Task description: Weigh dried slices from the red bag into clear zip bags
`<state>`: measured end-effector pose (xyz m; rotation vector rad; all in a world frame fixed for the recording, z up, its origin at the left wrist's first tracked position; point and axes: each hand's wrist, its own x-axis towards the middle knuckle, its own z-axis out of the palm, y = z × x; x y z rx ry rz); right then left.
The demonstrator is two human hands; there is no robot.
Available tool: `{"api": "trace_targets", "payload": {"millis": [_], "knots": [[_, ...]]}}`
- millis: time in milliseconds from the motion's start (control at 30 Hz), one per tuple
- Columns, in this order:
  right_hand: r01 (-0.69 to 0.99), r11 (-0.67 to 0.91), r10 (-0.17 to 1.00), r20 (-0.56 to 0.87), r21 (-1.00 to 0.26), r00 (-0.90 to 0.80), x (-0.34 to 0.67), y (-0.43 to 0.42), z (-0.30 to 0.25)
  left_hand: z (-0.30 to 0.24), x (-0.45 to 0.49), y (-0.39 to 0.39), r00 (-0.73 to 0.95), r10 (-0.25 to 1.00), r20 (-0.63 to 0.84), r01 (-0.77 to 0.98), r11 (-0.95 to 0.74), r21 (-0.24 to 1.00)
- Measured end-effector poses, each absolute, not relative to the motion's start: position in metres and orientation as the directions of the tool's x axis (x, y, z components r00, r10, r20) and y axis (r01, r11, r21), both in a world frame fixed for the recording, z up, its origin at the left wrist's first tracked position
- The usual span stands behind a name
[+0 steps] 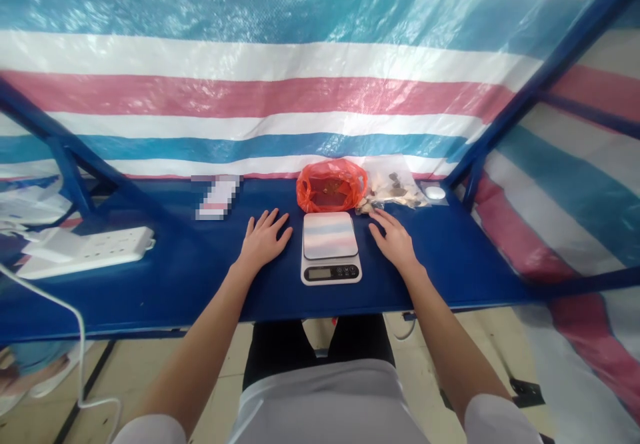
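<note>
My left hand (263,236) lies flat on the blue table (190,271), fingers spread, just left of a small digital scale (331,247). My right hand (394,239) rests flat on the other side of the scale, fingers stretched out. Neither hand holds anything. The scale's shiny platform is bare. Behind it sits an orange plastic bag (331,185) with brownish contents. To that bag's right lies a clear plastic bag (393,187) holding small dark and pale pieces, close to my right fingertips.
A white power strip (87,249) with a cable lies at the table's left. A blurred white card (217,197) lies at the back. A small white round object (435,193) sits at the back right. Striped tarpaulin (280,84) and blue frame bars (530,84) enclose the table.
</note>
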<state>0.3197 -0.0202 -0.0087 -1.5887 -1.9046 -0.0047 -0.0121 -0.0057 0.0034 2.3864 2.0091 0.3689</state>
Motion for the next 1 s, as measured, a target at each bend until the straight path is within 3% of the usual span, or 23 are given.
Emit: {"api": "trace_targets", "payload": {"millis": [133,267,433,567,800,1000], "knots": [[0.864,0.297,0.823,0.567,-0.406,-0.017,0.326,-0.012,0.006,0.009,-0.008,0.002,0.111,0.964,0.242,0.974,-0.154,0.168],[0.896,0.367,0.751,0.648,-0.250,-0.127,0.340,0.011,0.021,0.015,-0.003,0.019,0.077,0.962,0.261,0.979,-0.122,0.163],[0.946,0.323,0.813,0.520,-0.028,-0.262,0.358,0.045,0.027,0.010,-0.003,0.037,0.077,0.974,0.214,0.987,-0.105,0.121],[0.958,0.281,0.852,0.446,0.054,-0.275,0.366,0.057,0.021,0.001,-0.003,0.040,0.071,0.972,0.222,0.988,-0.099,0.117],[0.956,0.286,0.852,0.441,0.061,-0.283,0.369,0.061,0.022,-0.004,-0.003,0.039,0.083,0.971,0.226,0.988,-0.110,0.110],[0.944,0.329,0.852,0.440,-0.026,-0.284,0.377,0.067,0.027,-0.005,-0.002,0.038,0.096,0.970,0.225,0.987,-0.121,0.102]]}}
